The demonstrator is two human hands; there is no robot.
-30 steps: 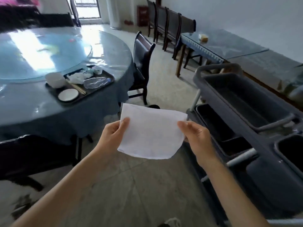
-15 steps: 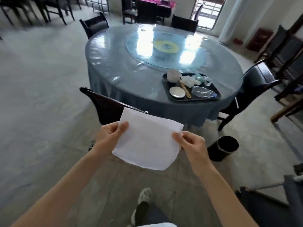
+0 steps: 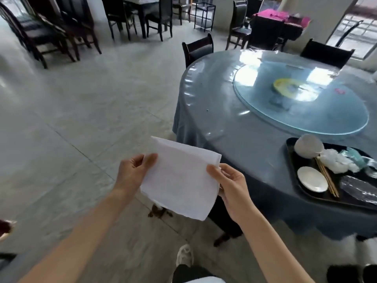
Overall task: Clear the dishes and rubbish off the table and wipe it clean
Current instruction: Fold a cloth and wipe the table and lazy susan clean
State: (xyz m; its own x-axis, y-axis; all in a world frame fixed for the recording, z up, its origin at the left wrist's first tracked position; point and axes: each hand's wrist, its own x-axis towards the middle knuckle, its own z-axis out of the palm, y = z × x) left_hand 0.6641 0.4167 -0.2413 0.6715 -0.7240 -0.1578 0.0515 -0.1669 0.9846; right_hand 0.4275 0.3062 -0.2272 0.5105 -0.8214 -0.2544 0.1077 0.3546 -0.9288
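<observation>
I hold a white folded cloth [image 3: 179, 180] in front of me, above the floor, left of the table. My left hand [image 3: 133, 170] pinches its left edge and my right hand [image 3: 230, 182] pinches its right edge. The round table [image 3: 234, 127] with a blue-grey cover stands at the right, with a glass turntable [image 3: 302, 103] in its middle. A black tray [image 3: 293, 160] near the table's front edge holds a white bowl [image 3: 309, 146], a small white plate [image 3: 312, 179], chopsticks [image 3: 327, 178], crumpled tissue [image 3: 338, 162] and clear plastic rubbish [image 3: 361, 188].
A dark chair [image 3: 226, 217] stands below the cloth against the table. Another chair [image 3: 197, 48] is at the table's far left and one [image 3: 326, 54] behind it. More chairs and tables [image 3: 61, 31] line the back. Grey tiled floor [image 3: 71, 119] lies to the left.
The view has swung left, from the grey cart to the round table, which now lies at the right. Both hands keep holding the cloth, which looks folded narrower.
</observation>
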